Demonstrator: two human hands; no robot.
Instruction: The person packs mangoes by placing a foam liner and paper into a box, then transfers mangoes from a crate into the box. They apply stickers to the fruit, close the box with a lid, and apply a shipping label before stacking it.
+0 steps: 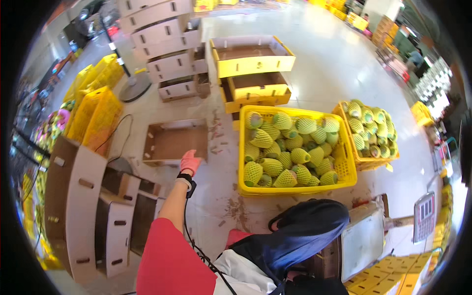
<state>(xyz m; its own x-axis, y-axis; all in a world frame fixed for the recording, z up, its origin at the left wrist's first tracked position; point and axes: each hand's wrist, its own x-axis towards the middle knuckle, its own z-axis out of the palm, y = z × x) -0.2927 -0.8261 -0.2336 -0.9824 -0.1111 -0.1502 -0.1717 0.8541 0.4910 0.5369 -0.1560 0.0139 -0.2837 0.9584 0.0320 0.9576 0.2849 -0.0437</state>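
My left hand [190, 162], in a pink glove, is over the near right edge of an open cardboard box [177, 142] on the floor; whether its fingers touch the box I cannot tell. The box looks empty inside. My right hand is out of view. Before me, right of the box, stands a yellow plastic crate [298, 190] full of green fruits [272, 167] in yellow-green foam nets. Behind its right side is a second crate [372, 165] heaped with netted fruits.
Stacked white cartons [167, 66] and yellow cartons [254, 66] stand beyond. More cartons [86, 206] lie at left, near upright yellow crates [99, 118]. A platform scale with a display [424, 217] stands at right. A round stand base [135, 88] and a cable are on the floor.
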